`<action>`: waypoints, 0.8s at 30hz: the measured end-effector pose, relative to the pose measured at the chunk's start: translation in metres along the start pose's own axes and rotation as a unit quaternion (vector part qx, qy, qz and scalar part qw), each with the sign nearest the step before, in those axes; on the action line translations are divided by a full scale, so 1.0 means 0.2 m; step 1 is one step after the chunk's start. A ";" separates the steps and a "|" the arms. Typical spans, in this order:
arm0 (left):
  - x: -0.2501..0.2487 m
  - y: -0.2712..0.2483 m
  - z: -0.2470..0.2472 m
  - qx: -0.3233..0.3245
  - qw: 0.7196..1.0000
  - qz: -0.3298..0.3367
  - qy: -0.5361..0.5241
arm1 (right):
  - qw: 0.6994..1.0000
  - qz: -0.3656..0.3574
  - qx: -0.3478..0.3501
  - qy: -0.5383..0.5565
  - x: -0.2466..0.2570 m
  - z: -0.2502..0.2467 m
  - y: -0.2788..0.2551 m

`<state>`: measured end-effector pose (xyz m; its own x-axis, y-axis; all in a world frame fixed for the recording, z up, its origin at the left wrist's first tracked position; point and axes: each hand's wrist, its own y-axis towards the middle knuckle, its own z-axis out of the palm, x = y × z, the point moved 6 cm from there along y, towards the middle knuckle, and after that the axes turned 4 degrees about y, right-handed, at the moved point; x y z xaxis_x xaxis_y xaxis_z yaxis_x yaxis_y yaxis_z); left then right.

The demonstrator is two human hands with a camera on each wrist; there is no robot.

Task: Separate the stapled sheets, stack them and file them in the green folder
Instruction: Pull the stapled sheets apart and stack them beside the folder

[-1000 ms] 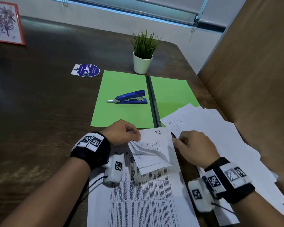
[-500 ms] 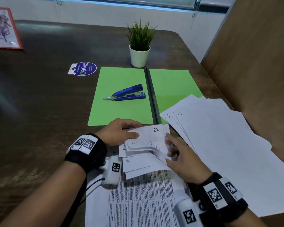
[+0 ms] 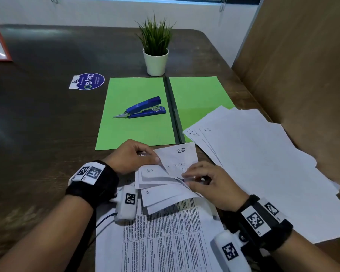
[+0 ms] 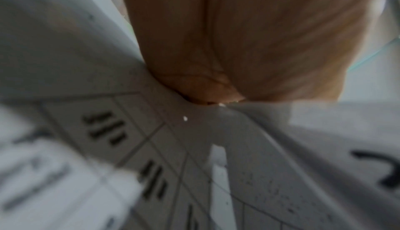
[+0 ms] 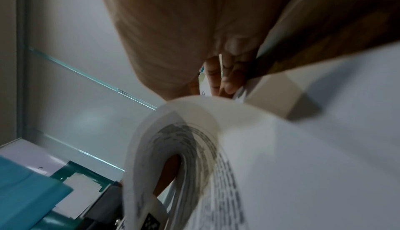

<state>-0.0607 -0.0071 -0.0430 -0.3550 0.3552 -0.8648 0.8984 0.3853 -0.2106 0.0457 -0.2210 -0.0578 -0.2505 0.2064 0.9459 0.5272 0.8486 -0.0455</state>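
A stapled bundle of printed sheets [image 3: 165,232] lies at the table's front edge, its top pages folded back toward me. The page now on top bears a handwritten 25 [image 3: 180,150]. My left hand [image 3: 134,159] pinches the folded-back pages at their upper left; its wrist view is filled by the palm [image 4: 249,37] on printed paper [image 4: 129,139]. My right hand [image 3: 202,178] pinches the curled page edges at the right, where the right wrist view shows fingers [image 5: 227,79] over the rolled sheets [image 5: 194,139]. The green folder [image 3: 137,114] lies open beyond the hands.
A blue stapler [image 3: 143,108] rests on the folder's left half. Loose white sheets [image 3: 263,163] fan out at the right, overlapping the folder's right half. A potted plant [image 3: 156,50] stands behind the folder, a round sticker [image 3: 88,81] to its left. A brown partition [image 3: 302,65] walls the right side.
More pages have been folded back: the top visible page went from 22 to 25. My right hand moved left onto the curled page edges. The head view tilted down and closer.
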 end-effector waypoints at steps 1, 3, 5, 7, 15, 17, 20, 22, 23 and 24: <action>0.00 0.00 0.01 0.000 1.000 -0.004 -0.010 | 1.000 -0.002 -0.011 0.010 0.01 0.00 0.01; 0.00 0.00 0.01 -0.007 0.999 -0.031 -0.014 | 0.997 0.014 -0.045 0.063 0.02 -0.02 0.01; 0.00 0.00 0.00 -0.011 0.999 -0.038 -0.031 | 0.987 0.044 -0.102 0.117 -0.01 -0.05 0.02; 0.00 0.00 0.01 -0.015 0.999 -0.019 -0.046 | 0.982 0.063 -0.147 0.103 -0.06 -0.07 0.03; 0.01 0.00 0.02 0.013 0.997 0.001 -0.080 | 0.988 0.049 -0.145 0.023 -0.05 -0.06 0.02; 0.01 0.01 0.01 0.010 0.997 0.008 -0.070 | 0.991 0.031 -0.130 0.014 -0.04 -0.05 0.02; 0.01 0.01 0.00 0.000 0.998 0.010 -0.059 | 0.997 0.013 -0.074 -0.004 -0.01 -0.01 0.02; 0.02 0.01 -0.01 -0.006 0.999 0.010 -0.038 | 0.999 0.010 -0.054 -0.001 0.00 0.00 0.02; 0.03 0.01 -0.01 -0.007 0.999 0.007 -0.035 | 0.999 0.009 -0.050 -0.002 0.01 0.00 0.01; 0.03 0.01 -0.01 -0.010 0.999 0.003 -0.033 | 0.999 0.009 -0.048 -0.003 0.01 0.00 0.02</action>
<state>-0.0609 -0.0027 -0.0473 -0.3320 0.3008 -0.8940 0.8948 0.4005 -0.1975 0.0465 -0.2179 -0.0565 -0.2452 0.2252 0.9429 0.6066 0.7944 -0.0320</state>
